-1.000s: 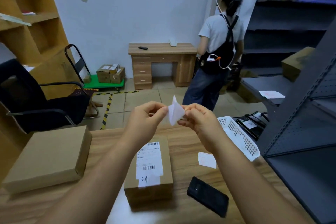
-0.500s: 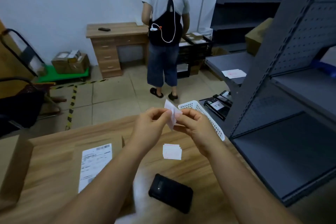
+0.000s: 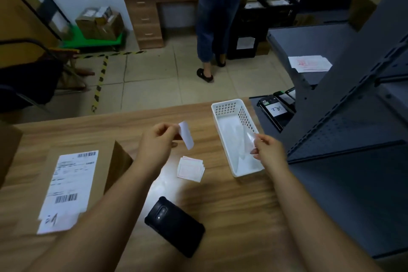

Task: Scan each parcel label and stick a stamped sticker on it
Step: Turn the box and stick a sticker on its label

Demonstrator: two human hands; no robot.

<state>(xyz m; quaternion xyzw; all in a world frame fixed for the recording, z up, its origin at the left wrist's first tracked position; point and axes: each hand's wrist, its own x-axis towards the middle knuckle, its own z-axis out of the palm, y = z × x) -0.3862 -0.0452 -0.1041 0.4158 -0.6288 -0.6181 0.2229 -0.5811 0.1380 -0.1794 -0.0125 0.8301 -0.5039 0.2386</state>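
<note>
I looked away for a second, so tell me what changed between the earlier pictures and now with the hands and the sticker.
The hands have parted. The left hand keeps the white sticker; the right hand has moved right, over the white basket, pinching the clear backing film. The sticker stack, the phone and the labelled parcel lie as before.

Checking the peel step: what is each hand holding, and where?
Left hand pinches the white sticker at its upper left edge. Right hand pinches the clear backing film by its lower right edge.
</note>
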